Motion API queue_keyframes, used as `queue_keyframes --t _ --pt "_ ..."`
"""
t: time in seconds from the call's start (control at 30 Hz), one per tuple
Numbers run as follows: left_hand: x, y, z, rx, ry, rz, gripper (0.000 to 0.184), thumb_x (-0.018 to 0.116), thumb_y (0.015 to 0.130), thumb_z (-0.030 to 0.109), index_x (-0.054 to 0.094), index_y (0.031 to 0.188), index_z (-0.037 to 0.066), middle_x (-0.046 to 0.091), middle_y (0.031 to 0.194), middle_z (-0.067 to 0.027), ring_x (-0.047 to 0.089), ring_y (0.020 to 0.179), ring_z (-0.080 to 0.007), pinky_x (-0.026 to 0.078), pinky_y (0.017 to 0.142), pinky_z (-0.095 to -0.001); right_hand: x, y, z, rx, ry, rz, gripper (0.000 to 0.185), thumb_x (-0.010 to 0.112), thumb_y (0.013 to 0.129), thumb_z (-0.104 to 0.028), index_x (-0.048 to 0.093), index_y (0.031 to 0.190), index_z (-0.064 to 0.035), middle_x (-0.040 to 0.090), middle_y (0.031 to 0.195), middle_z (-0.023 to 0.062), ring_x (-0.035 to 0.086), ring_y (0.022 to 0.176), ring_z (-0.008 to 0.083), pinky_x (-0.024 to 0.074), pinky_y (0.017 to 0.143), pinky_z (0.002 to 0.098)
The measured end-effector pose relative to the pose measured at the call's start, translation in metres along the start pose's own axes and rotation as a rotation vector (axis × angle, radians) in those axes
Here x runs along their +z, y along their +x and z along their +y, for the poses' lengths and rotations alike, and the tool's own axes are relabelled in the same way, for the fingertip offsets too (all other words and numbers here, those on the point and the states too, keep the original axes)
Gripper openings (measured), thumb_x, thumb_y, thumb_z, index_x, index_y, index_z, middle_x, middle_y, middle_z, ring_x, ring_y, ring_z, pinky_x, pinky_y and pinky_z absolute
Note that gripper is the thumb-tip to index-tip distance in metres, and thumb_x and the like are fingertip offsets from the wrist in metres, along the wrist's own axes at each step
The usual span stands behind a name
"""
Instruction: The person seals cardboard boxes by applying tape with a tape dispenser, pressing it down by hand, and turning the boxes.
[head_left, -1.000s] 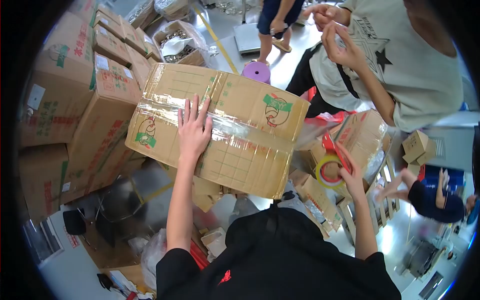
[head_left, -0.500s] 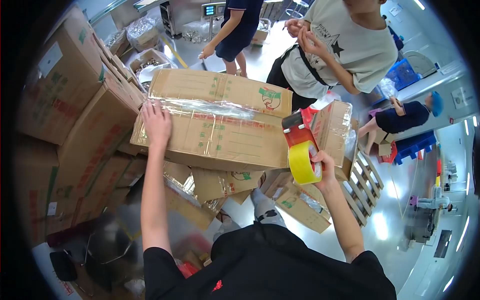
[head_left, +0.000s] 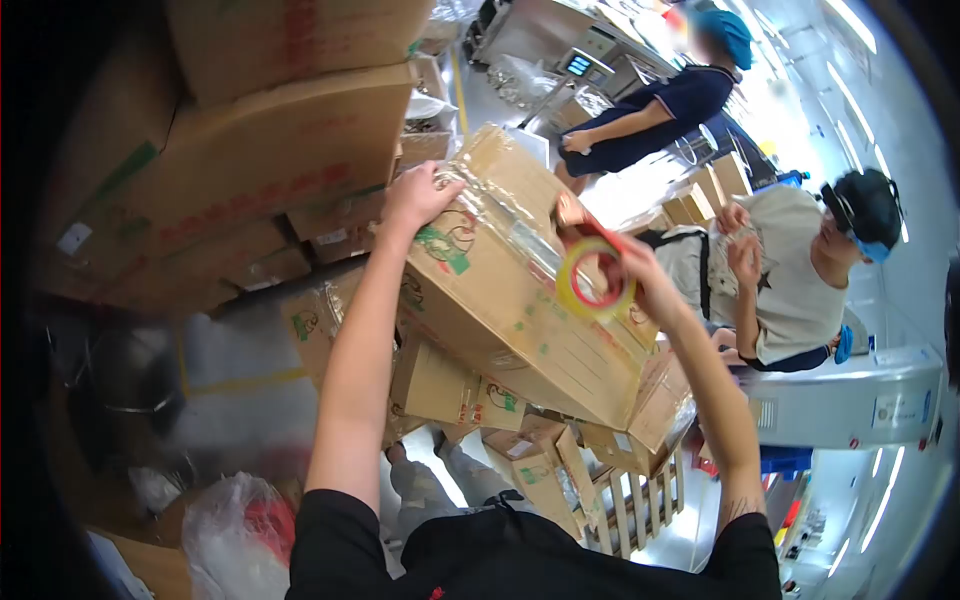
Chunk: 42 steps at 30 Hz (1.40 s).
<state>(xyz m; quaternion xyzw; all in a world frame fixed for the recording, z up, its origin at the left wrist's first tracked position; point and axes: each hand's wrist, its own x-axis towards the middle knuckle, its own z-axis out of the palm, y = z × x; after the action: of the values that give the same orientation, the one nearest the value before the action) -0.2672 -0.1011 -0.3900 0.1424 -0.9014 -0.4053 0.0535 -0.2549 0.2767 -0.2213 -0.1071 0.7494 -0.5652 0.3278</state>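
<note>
A large cardboard box (head_left: 540, 290) with green and red print lies slanted in front of me, shiny clear tape along its top seam. At its far left end, my left hand (head_left: 420, 197) has its fingers bent over the edge by the taped seam, gripping the box. My right hand (head_left: 645, 280) is closed around a red tape dispenser (head_left: 612, 238) with a yellow tape roll (head_left: 578, 283) on it. The dispenser is above the box's top, near the seam, and slightly blurred. Whether its head touches the box, I cannot tell.
Tall stacked cartons (head_left: 270, 170) stand close on the left. More cartons (head_left: 450, 385) lie beneath the box, with a wooden pallet (head_left: 640, 510) at lower right. Two people, one in a light shirt (head_left: 775, 240), the other in dark clothes (head_left: 640, 125), stand beyond it.
The view has tilted and the box now appears slanted. My right hand has carried the dispenser from the box's right end to above its top. My left hand's fingers, flat before, are now bent.
</note>
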Motion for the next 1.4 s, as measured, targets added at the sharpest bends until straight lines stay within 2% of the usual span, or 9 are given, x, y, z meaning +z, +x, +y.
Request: queue_keyframes --t 0.13,0.2,0.4,0.57,0.73,0.97,1.07,1.23,1.4 --pt "0.013 0.009 -0.013 0.056 -0.098 0.236 0.046 0.060 0.100 0.038 0.068 0.118 -0.002 0.074 0.124 -0.0255 0.071 0.116 -0.0436 0.056 0.099 -0.0556 0.034 0.166 -0.064 -0.353 -0.809 -0.209 0.061 0.065 0.095 -0.017 0.060 0.156 -0.0120 0.060 0.089 -0.0041 0.058 0.083 0.0080 0.0482 0.077 0.0244" --pt "0.012 0.005 -0.011 0.051 -0.212 0.430 0.022 0.051 0.101 0.012 0.065 0.110 -0.002 0.073 0.114 -0.0263 0.070 0.110 -0.0468 0.055 0.094 -0.0580 0.073 0.206 -0.107 -0.205 -0.997 -0.229 0.057 0.069 0.092 -0.021 0.066 0.148 -0.0102 0.061 0.083 -0.0001 0.060 0.080 0.0105 0.0481 0.073 0.0271" --pt "0.004 0.000 -0.015 -0.096 -0.280 0.741 0.014 0.054 0.094 0.002 0.060 0.106 -0.001 0.069 0.106 -0.0254 0.069 0.102 -0.0471 0.055 0.090 -0.0553 0.129 0.305 -0.141 -0.287 -1.501 -0.448 0.047 0.071 0.085 -0.023 0.079 0.130 -0.0119 0.079 0.102 0.0070 0.072 0.089 0.0200 0.0560 0.088 0.0353" --pt "0.007 0.006 -0.017 -0.131 -0.290 0.832 0.015 0.053 0.096 0.006 0.061 0.106 -0.002 0.069 0.109 -0.0267 0.070 0.103 -0.0480 0.056 0.091 -0.0557 0.165 0.353 -0.141 -0.126 -1.657 -0.567 0.045 0.075 0.084 -0.032 0.081 0.124 -0.0121 0.079 0.097 0.0044 0.074 0.087 0.0193 0.0587 0.083 0.0333" --pt "0.005 0.006 -0.014 -0.335 -0.215 0.637 0.030 0.051 0.100 0.017 0.066 0.111 -0.006 0.074 0.110 -0.0336 0.071 0.108 -0.0534 0.056 0.098 -0.0580 0.182 0.339 -0.131 0.091 -1.789 -0.435 0.042 0.076 0.082 -0.039 0.082 0.114 -0.0132 0.078 0.098 0.0069 0.075 0.088 0.0213 0.0624 0.075 0.0391" --pt "0.016 0.020 -0.032 -0.236 -0.174 0.430 0.039 0.052 0.097 0.020 0.071 0.117 -0.008 0.073 0.118 -0.0370 0.070 0.113 -0.0552 0.053 0.105 -0.0596 0.200 0.325 -0.133 0.094 -2.069 -0.361 0.040 0.073 0.088 -0.036 0.083 0.121 -0.0141 0.080 0.104 0.0109 0.076 0.091 0.0282 0.0631 0.080 0.0410" --pt "0.019 0.016 -0.024 -0.153 -0.215 0.360 0.038 0.051 0.099 0.021 0.073 0.115 -0.006 0.074 0.123 -0.0323 0.071 0.121 -0.0476 0.052 0.109 -0.0525 0.168 0.332 -0.134 -0.005 -1.962 -0.464 0.040 0.072 0.090 -0.034 0.083 0.123 -0.0140 0.080 0.107 0.0116 0.076 0.092 0.0296 0.0630 0.083 0.0412" --pt "0.008 0.012 -0.019 0.009 -0.779 -0.150 0.047 0.044 0.108 0.026 0.066 0.140 0.000 0.073 0.131 -0.0108 0.064 0.124 -0.0183 0.047 0.111 -0.0353 0.127 0.302 -0.130 -0.412 -1.865 -0.495 0.040 0.067 0.096 -0.029 0.082 0.130 -0.0128 0.082 0.116 0.0141 0.077 0.096 0.0324 0.0611 0.094 0.0398" --pt "0.004 0.017 -0.027 -0.112 -0.854 -0.292 0.050 0.042 0.108 0.030 0.067 0.142 0.002 0.073 0.123 -0.0072 0.065 0.114 -0.0151 0.049 0.105 -0.0334 0.091 0.296 -0.112 -0.368 -1.644 -0.473 0.045 0.069 0.095 -0.032 0.080 0.131 -0.0081 0.081 0.120 0.0158 0.078 0.101 0.0315 0.0596 0.103 0.0400"
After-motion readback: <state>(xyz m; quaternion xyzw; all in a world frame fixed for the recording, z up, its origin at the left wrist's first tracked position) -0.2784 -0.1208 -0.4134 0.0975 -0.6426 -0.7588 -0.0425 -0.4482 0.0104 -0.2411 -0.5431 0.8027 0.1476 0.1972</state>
